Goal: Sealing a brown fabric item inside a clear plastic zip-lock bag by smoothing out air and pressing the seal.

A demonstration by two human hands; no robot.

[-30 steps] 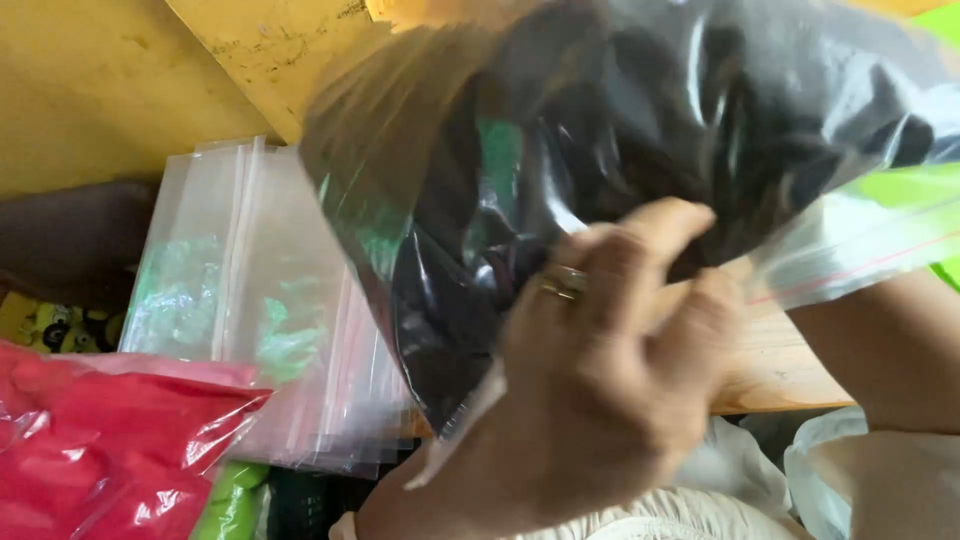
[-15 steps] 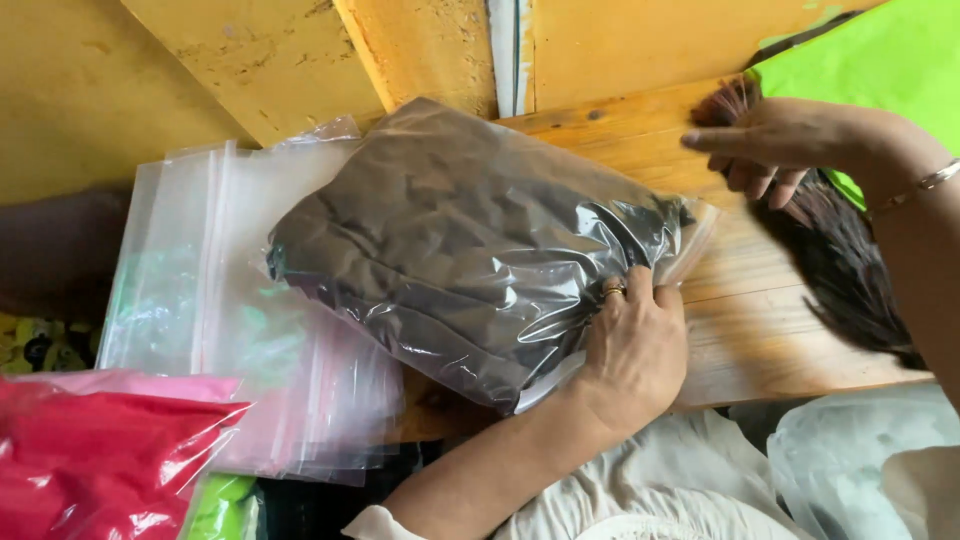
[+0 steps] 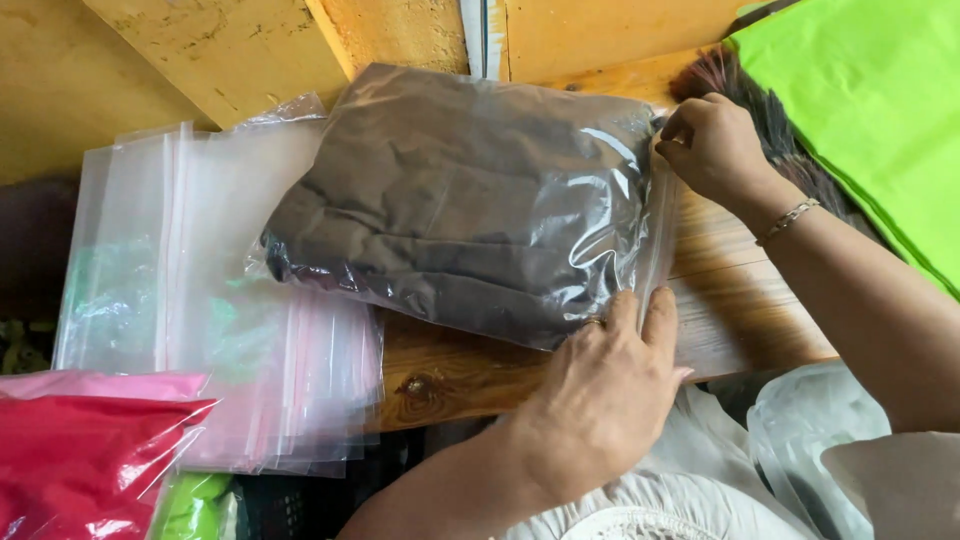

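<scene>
A wooden worktop [image 3: 720, 300] fills the centre of the frame. Across its middle lies a clear, crinkly plastic bag [image 3: 470, 200] stuffed with dark folded cloth. At left a stack of empty clear bags [image 3: 190, 300] fans out; bright green sheets [image 3: 870, 110] fill the upper right. The left hand [image 3: 600, 400] presses the bag's lower right edge, fingers flat. The right hand [image 3: 715, 150] pinches its upper right corner, grip closed.
</scene>
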